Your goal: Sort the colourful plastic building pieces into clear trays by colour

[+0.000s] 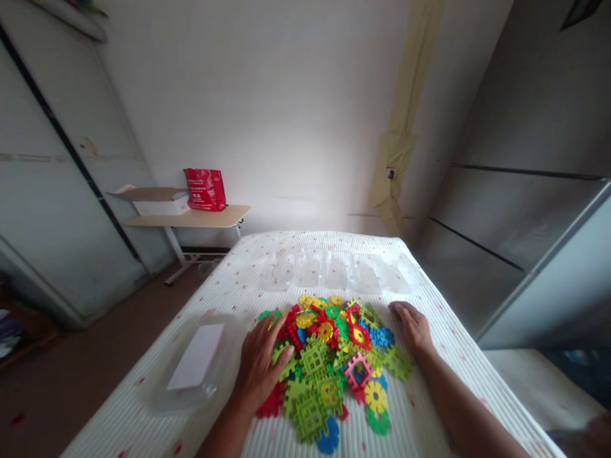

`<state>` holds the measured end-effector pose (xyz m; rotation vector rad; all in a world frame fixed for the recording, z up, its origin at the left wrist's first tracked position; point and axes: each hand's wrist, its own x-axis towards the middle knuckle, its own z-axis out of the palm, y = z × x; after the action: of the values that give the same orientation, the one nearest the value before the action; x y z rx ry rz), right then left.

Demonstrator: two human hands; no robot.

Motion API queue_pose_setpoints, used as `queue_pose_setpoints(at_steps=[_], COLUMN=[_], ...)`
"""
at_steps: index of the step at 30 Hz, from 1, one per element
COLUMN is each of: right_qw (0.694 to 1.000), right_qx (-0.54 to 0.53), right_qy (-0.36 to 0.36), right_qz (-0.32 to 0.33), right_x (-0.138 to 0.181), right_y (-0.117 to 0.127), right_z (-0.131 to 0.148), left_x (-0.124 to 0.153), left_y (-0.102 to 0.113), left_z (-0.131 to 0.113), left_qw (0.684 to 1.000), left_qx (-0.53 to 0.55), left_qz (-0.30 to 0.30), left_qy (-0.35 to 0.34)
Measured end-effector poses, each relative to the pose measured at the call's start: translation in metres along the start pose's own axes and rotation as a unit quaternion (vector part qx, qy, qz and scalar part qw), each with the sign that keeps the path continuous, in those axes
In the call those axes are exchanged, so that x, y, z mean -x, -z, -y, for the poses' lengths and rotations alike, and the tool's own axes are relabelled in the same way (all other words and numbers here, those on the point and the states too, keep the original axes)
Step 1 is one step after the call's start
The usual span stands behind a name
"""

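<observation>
A heap of flat plastic interlocking pieces (pixel 334 356) in green, red, yellow, blue and pink lies on a white bed cover (pixel 420 407). My left hand (pixel 258 366) rests flat on the left side of the heap, fingers spread over green and red pieces. My right hand (pixel 411 326) lies palm down at the heap's right edge, touching blue and green pieces. Neither hand grips a piece.
A clear plastic lid with a white label (pixel 195 362) lies left of my left hand. A clear plastic tray (pixel 334 270) sits beyond the heap. A small side table (pixel 191 219) holds a red bag (pixel 205 189) and a box. A grey wardrobe stands to the right.
</observation>
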<state>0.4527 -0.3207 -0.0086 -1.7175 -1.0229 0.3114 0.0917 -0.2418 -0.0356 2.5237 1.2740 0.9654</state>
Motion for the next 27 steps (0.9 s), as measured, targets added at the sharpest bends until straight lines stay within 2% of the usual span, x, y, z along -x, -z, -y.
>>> queue_pose_setpoints(at_steps=[5,11,15,18,20,23,27], right_qw=[0.998,0.996,0.995,0.996,0.996,0.997,0.998], right_qx=[0.013,0.048,0.053,0.045,0.038,0.029,0.023], right_qy=[0.014,0.019,0.021,0.016,0.011,-0.002,-0.014], right_qz=[0.068,0.075,0.079,0.078,0.077,0.074,0.06], right_x=[0.003,0.004,0.004,0.003,0.003,0.003,0.004], right_y=[0.002,0.0,0.001,0.003,0.004,0.004,0.003], right_z=[0.005,0.003,-0.001,-0.001,0.001,0.005,0.007], left_x=[0.001,-0.015,-0.026,-0.027,-0.022,-0.009,0.014], left_y=[-0.004,-0.009,-0.014,-0.01,0.0,0.02,0.037], left_z=[-0.005,-0.028,-0.041,-0.04,-0.036,-0.035,-0.049], left_qw=[0.998,0.995,0.991,0.994,0.996,0.994,0.971], left_qx=[-0.033,-0.063,-0.069,-0.048,-0.029,0.01,0.04], left_qz=[0.049,0.056,0.039,-0.005,-0.05,-0.083,-0.015], left_qy=[0.024,0.055,0.104,0.1,0.061,-0.066,-0.235])
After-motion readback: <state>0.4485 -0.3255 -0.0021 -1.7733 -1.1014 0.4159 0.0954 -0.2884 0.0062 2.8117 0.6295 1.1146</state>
